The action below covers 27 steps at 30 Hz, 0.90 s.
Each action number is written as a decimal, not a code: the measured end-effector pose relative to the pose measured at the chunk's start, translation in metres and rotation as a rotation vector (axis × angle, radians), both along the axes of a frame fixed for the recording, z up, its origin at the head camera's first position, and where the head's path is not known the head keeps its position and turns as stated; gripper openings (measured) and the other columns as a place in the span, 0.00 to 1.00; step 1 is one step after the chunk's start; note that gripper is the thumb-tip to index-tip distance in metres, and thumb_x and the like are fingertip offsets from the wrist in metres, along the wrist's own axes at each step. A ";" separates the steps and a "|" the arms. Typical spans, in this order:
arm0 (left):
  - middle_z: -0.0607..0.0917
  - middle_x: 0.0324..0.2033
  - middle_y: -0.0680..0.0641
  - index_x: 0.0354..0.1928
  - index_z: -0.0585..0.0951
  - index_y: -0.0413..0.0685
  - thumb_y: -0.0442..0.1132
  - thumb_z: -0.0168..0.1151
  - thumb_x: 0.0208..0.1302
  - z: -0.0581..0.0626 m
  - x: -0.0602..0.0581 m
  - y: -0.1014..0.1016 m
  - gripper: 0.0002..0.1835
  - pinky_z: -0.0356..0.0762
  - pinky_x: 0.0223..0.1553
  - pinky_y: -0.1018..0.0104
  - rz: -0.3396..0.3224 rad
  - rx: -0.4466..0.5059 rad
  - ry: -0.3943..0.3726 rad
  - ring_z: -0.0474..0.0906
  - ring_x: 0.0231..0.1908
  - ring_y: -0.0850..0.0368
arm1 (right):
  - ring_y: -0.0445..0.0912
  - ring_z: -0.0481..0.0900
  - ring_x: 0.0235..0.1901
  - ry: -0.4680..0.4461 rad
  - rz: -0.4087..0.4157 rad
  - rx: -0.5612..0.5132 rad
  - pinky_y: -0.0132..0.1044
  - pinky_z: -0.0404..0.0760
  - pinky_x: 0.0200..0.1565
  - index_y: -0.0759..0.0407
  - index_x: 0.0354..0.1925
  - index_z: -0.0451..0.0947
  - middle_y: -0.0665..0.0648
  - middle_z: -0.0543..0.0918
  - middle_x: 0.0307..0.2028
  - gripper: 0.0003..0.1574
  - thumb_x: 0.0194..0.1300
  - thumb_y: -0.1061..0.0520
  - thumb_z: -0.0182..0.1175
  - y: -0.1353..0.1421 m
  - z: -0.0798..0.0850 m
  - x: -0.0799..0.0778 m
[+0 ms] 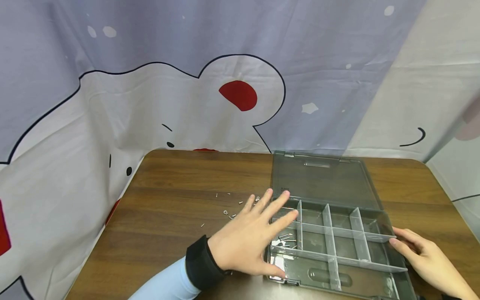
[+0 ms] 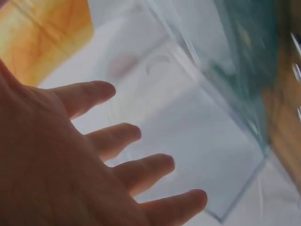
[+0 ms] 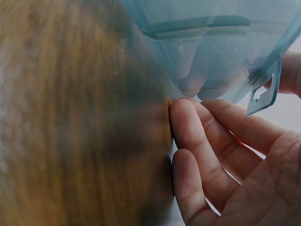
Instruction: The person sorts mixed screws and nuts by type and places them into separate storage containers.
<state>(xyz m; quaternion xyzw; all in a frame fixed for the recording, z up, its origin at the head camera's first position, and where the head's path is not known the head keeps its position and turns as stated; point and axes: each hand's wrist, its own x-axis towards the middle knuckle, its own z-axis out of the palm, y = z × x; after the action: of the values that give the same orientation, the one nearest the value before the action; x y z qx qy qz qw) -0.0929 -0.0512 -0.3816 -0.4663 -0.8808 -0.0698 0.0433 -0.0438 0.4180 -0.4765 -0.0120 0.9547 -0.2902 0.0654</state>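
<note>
A grey see-through compartment box lies on the table with its lid folded open toward the back. Several small metal pins or screws sit in one of its left compartments. My left hand hovers over the box's left edge, fingers spread wide and nothing in them; the left wrist view shows the straight fingers too. At the right wall, my right hand holds the box between thumb and fingers. In the right wrist view its fingertips are right at the box's edge, close to the tabletop.
Several tiny screws and a small ring are scattered on the wooden table left of the box. Behind the table hangs a printed curtain close to its back edge.
</note>
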 end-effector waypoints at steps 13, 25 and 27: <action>0.66 0.77 0.39 0.79 0.64 0.53 0.64 0.74 0.55 -0.002 -0.067 -0.056 0.53 0.71 0.68 0.37 0.312 0.025 -0.116 0.69 0.72 0.35 | 0.68 0.82 0.50 -0.014 -0.005 0.004 0.52 0.86 0.36 0.75 0.70 0.66 0.80 0.75 0.62 0.36 0.81 0.47 0.52 0.002 -0.002 -0.001; 0.86 0.50 0.40 0.61 0.82 0.38 0.38 0.76 0.58 -0.038 -0.110 -0.089 0.28 0.85 0.53 0.51 0.494 -0.083 -0.209 0.86 0.51 0.43 | 0.64 0.83 0.48 0.003 -0.002 0.003 0.51 0.86 0.35 0.74 0.70 0.67 0.79 0.77 0.60 0.35 0.80 0.48 0.53 0.003 -0.003 0.000; 0.86 0.48 0.40 0.58 0.83 0.38 0.37 0.76 0.58 -0.043 -0.113 -0.090 0.26 0.85 0.51 0.51 0.501 -0.082 -0.202 0.86 0.48 0.43 | 0.66 0.83 0.48 -0.001 -0.002 0.003 0.51 0.86 0.35 0.74 0.70 0.66 0.80 0.76 0.61 0.36 0.80 0.47 0.53 0.002 -0.002 0.000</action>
<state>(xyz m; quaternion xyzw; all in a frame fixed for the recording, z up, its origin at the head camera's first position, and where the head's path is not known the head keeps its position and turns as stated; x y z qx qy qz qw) -0.2063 -0.1412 -0.4249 -0.2257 -0.9707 -0.0670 -0.0476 -0.0436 0.4205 -0.4790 -0.0108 0.9550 -0.2889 0.0657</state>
